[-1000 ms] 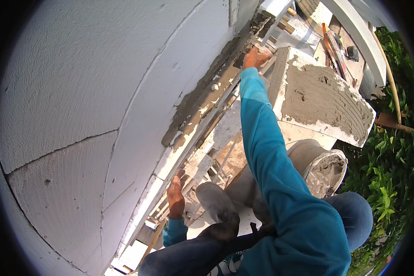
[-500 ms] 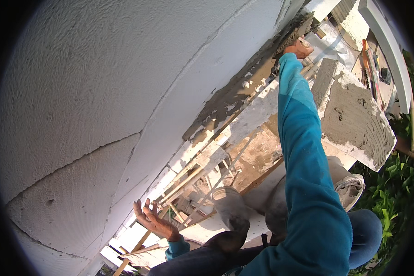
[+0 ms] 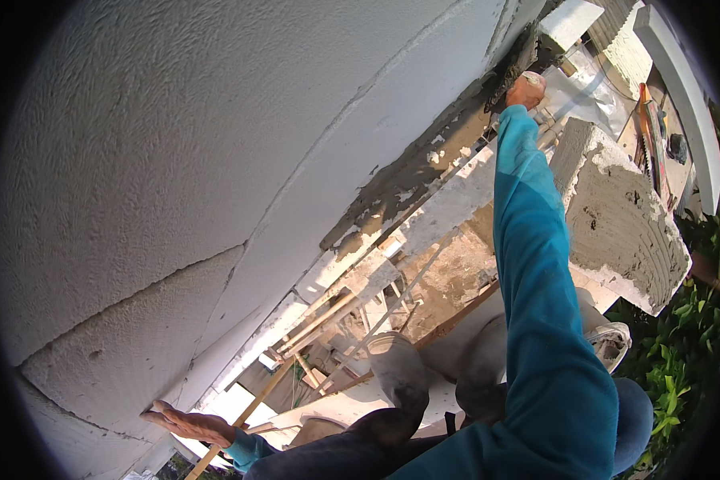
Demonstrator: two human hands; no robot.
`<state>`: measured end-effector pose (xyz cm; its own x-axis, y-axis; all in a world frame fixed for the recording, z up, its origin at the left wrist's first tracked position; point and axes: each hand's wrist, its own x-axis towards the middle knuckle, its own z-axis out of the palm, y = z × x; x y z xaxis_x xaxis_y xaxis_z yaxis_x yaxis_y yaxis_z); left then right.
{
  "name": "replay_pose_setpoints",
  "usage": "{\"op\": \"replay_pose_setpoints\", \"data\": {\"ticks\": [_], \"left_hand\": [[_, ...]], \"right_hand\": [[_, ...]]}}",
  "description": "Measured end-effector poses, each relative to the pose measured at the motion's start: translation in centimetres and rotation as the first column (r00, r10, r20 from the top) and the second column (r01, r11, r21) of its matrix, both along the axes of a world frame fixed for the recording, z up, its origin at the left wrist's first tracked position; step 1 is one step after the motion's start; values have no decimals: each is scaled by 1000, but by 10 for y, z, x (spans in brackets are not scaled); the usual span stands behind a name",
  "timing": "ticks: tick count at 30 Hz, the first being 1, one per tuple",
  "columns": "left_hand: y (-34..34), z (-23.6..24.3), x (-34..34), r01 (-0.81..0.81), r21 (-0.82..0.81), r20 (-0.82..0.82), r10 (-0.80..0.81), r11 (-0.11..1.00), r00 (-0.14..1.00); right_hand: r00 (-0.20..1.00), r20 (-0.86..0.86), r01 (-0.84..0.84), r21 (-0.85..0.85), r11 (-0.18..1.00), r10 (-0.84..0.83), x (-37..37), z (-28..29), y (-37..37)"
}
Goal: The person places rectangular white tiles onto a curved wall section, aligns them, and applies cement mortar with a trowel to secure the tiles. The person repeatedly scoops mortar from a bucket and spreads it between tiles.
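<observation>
My right hand (image 3: 526,90) is at the upper right, its arm stretched far out in a blue sleeve. Its fingers are closed round the handle of a trowel (image 3: 502,88), dark with wet mortar and partly hidden by the hand. The trowel is low against the white block wall (image 3: 296,120), over a strip of grey mortar (image 3: 408,172) along the wall's foot. My left hand (image 3: 190,425) is at the lower left, fingers stretched out and holding nothing. Its fingertips are on or very near the wall; I cannot tell which.
A large block (image 3: 624,212) with combed mortar on one face lies right of my arm. Beyond it are a handsaw (image 3: 646,132), a long white slab (image 3: 684,104) and a white block (image 3: 570,22). Poles (image 3: 320,320) and a lower level show beneath. Green leaves (image 3: 668,360) border the right.
My left hand has moved left and down to the wall, its fingers turning from upward to leftward. My right hand and trowel have shifted slightly along the mortar strip, and the view has tilted a little.
</observation>
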<state>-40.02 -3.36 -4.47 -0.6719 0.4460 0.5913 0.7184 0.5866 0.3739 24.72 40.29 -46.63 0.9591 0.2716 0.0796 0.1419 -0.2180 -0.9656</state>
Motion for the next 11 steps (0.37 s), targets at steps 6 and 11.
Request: {"op": "replay_pose_setpoints", "data": {"ticks": [6, 11], "left_hand": [[32, 9, 47, -22, 5, -235, 22, 1000, 972], [-6, -7, -19, 175, -144, -354, -216, 974, 910]], "right_hand": [[930, -357, -59, 89, 994, 87, -101, 66, -63], [902, -347, -149, 305, 941, 256, -120, 31, -89]]}}
